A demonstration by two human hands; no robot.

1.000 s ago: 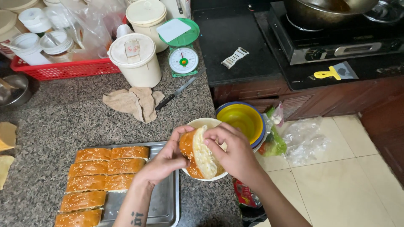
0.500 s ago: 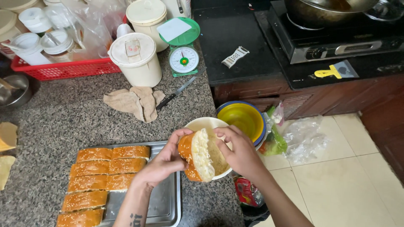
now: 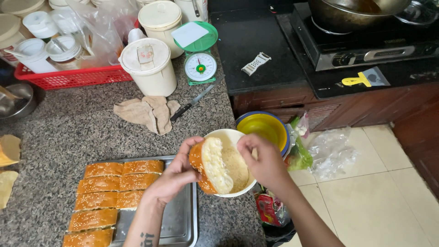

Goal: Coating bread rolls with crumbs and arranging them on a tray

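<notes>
- Your left hand (image 3: 176, 176) has a closed grip on the split bun (image 3: 211, 165), held tilted over the white bowl (image 3: 228, 136).
- Your right hand (image 3: 261, 161) grips that bowl's rim, beside the tray (image 3: 180, 219) on the desk (image 3: 68, 132).

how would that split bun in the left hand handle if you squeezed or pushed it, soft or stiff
The split bun probably squashes easily: its cut face looks airy and crumbly. It seems light for its size, since the left hand holds it tilted over the cream bowl with fingers only. The glossy seeded crust may be slightly slick, and hard pressure would likely tear it.
</notes>
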